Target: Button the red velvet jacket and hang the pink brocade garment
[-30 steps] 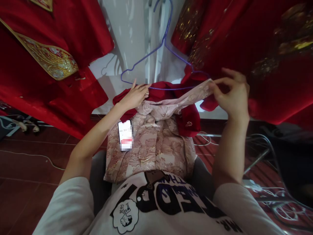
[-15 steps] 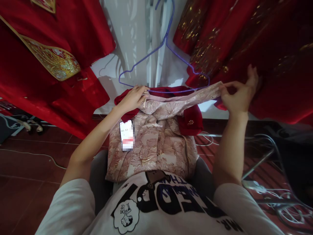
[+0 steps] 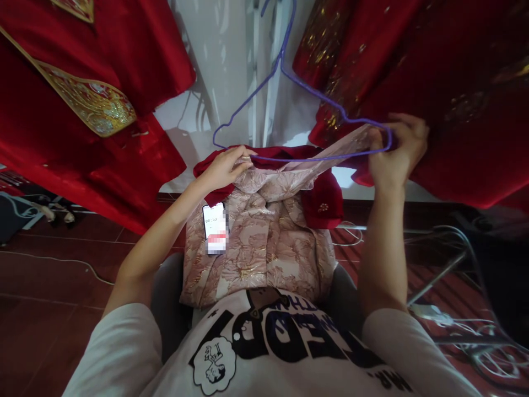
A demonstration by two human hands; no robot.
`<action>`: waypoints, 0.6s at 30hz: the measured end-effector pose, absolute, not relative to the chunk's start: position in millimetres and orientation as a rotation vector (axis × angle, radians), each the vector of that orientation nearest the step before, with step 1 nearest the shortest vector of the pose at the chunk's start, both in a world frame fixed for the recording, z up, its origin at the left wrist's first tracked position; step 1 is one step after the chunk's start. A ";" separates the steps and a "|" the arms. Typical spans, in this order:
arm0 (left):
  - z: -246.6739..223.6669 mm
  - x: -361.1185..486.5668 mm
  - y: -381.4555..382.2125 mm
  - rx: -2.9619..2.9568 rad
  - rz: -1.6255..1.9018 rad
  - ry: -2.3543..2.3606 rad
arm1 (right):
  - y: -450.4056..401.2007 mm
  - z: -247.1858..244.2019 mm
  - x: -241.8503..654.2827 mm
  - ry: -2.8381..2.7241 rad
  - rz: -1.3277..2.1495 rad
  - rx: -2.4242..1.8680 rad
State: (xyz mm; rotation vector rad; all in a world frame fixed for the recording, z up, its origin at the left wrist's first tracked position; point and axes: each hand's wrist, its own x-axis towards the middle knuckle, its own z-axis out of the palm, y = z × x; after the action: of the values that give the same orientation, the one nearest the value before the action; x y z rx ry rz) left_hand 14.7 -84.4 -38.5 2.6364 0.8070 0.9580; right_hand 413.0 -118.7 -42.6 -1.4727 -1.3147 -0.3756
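Across my lap lies a pink brocade garment [image 3: 248, 259] with raised gold patterns. My left hand [image 3: 229, 168] is closed on the left part of its upper band, near the lower left of the purple wire hanger [image 3: 312, 88]. My right hand [image 3: 392, 151] pinches the far end of the same band, pulled out taut up and to the right. The hanger's right corner overlaps the right fingers; whether they also grip the wire I cannot tell. Behind the band is a red garment [image 3: 326, 204] with a small gold ornament.
A phone [image 3: 215, 229] showing a timer rests on the pink cloth, at left. Red gowns with gold embroidery [image 3: 99, 105] hang on both sides. At right stand a metal-framed chair [image 3: 442, 270] and tangled white cables [image 3: 446, 320]. Another cable [image 3: 86, 267] crosses the tiled floor at left.
The hanger has shifted right, so its right corner now overlaps my right hand. That hand has moved slightly left and its fingers have curled in. My left hand stays on the band.
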 end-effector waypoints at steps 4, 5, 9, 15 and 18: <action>-36.5 12.5 -84.5 2.712 0.958 0.858 | -116.2 -44.2 428.1 -1.332 -0.391 -1.525; -36.1 11.8 -84.9 2.721 0.956 0.869 | -115.5 -44.9 433.6 -1.335 -0.385 -1.553; -35.0 10.0 -88.5 2.739 0.938 0.929 | -114.7 -46.6 450.8 -1.270 -0.308 -1.677; -36.6 13.3 -92.3 2.746 0.944 0.999 | -126.1 -44.1 453.8 -1.248 -0.254 -1.638; -37.2 16.4 -93.4 2.763 0.937 1.033 | -131.4 -42.5 454.8 -1.272 -0.247 -1.640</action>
State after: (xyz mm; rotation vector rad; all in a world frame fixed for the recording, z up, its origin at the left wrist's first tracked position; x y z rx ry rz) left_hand 16.4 -93.4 -37.2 2.7628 1.0330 0.9373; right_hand 454.8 -131.4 -42.5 -1.6398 -1.2717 -0.2466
